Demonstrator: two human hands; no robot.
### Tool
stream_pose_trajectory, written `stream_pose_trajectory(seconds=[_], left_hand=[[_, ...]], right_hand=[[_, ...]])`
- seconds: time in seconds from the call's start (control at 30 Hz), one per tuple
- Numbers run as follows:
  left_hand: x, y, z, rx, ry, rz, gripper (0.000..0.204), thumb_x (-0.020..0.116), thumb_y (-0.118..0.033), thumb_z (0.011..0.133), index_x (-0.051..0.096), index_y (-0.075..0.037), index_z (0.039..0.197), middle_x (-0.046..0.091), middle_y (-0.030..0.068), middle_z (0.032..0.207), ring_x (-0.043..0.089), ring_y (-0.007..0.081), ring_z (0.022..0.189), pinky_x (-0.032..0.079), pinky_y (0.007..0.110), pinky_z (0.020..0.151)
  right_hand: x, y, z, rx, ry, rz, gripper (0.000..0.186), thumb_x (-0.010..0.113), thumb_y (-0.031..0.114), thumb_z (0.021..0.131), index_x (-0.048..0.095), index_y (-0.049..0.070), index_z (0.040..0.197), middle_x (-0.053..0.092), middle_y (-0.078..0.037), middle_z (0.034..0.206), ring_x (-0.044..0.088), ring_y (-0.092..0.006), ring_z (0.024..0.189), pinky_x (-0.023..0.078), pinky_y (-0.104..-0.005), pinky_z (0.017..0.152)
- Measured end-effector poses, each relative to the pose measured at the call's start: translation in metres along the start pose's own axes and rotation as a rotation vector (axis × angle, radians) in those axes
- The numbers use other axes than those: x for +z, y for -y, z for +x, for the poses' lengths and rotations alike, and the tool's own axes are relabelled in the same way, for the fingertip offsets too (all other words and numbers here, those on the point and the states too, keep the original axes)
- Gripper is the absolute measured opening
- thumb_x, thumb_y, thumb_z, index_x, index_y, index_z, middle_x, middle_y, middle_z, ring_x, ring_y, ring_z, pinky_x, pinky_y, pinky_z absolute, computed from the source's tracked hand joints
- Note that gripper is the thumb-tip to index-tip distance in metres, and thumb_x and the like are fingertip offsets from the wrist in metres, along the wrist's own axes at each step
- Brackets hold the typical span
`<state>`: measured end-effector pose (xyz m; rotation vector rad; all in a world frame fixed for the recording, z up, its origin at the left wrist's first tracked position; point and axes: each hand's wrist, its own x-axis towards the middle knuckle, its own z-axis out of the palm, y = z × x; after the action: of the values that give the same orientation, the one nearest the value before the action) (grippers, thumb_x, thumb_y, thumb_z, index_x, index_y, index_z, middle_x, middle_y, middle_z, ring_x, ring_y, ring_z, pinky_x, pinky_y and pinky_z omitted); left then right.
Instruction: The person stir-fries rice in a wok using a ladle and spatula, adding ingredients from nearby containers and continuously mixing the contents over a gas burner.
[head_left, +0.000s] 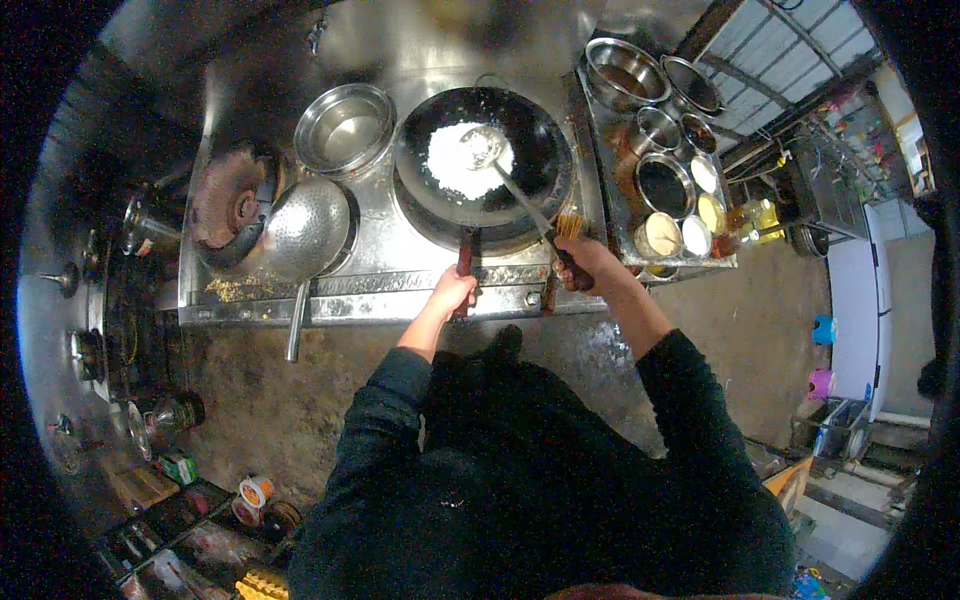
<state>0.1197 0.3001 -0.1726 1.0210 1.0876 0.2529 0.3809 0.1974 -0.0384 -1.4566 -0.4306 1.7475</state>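
A black wok (540,130) sits on the steel stove, with a heap of white rice (450,165) in it. My left hand (454,290) is closed around the brown wok handle (465,255) at the near side. In my right hand (588,264) is the grip of a long metal ladle (521,199). The ladle's bowl rests in the rice, near the middle of the wok. Just beyond my right hand stands a bundle of thin bamboo bristles (570,224), which looks like a wok brush.
Left of the wok stand a round steel pot (345,128) and a large perforated strainer (308,228), its handle jutting past the stove edge. A dark burner ring (240,205) lies farther left. Several bowls, such as a steel basin (627,75), and oil bottles (752,222) crowd the right side.
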Motion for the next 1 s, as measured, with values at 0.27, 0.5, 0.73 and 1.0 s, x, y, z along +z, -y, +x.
stream_pose_trajectory(seconds=[0.27, 0.5, 0.73, 1.0], left_hand=[[-0.013, 0.012, 0.005, 0.046, 0.111, -0.132, 0.009, 0.053, -0.003, 0.075, 0.049, -0.002, 0.083, 0.051, 0.0036, 0.061, 0.050, 0.0141, 0.048, 0.042, 0.029, 0.045], [0.000, 0.029, 0.018, 0.112, 0.044, -0.096, 0.018, 0.056, -0.008, 0.078, 0.053, 0.000, 0.094, 0.056, 0.0063, 0.071, 0.051, 0.0162, 0.056, 0.042, 0.031, 0.051], [-0.009, 0.049, 0.041, -0.037, 0.161, 0.050, 0.033, 0.061, -0.019, 0.075, 0.054, 0.004, 0.097, 0.059, 0.0123, 0.083, 0.055, 0.0204, 0.075, 0.044, 0.036, 0.066], [-0.003, 0.012, 0.011, 0.042, 0.104, -0.018, 0.018, 0.060, -0.016, 0.078, 0.051, -0.001, 0.074, 0.050, 0.0078, 0.061, 0.052, 0.0214, 0.053, 0.045, 0.040, 0.050]], right_hand=[[0.032, 0.045, -0.020, 0.006, -0.155, -0.141, 0.019, 0.050, 0.028, 0.095, 0.049, 0.009, 0.092, 0.050, -0.005, 0.055, 0.043, -0.0115, 0.039, 0.033, -0.0270, 0.032], [0.040, 0.013, -0.050, 0.329, -0.318, -0.081, 0.018, 0.048, 0.028, 0.095, 0.051, 0.012, 0.100, 0.050, -0.006, 0.062, 0.040, -0.0127, 0.041, 0.034, -0.0280, 0.039], [0.046, -0.024, -0.081, 0.238, -0.369, 0.235, 0.019, 0.054, 0.026, 0.093, 0.054, 0.008, 0.095, 0.050, -0.004, 0.061, 0.041, -0.0140, 0.041, 0.035, -0.0283, 0.037], [0.040, -0.060, -0.070, 0.160, -0.254, 0.372, 0.030, 0.053, 0.030, 0.093, 0.054, 0.009, 0.116, 0.052, -0.006, 0.065, 0.042, -0.0118, 0.042, 0.033, -0.0239, 0.035]])
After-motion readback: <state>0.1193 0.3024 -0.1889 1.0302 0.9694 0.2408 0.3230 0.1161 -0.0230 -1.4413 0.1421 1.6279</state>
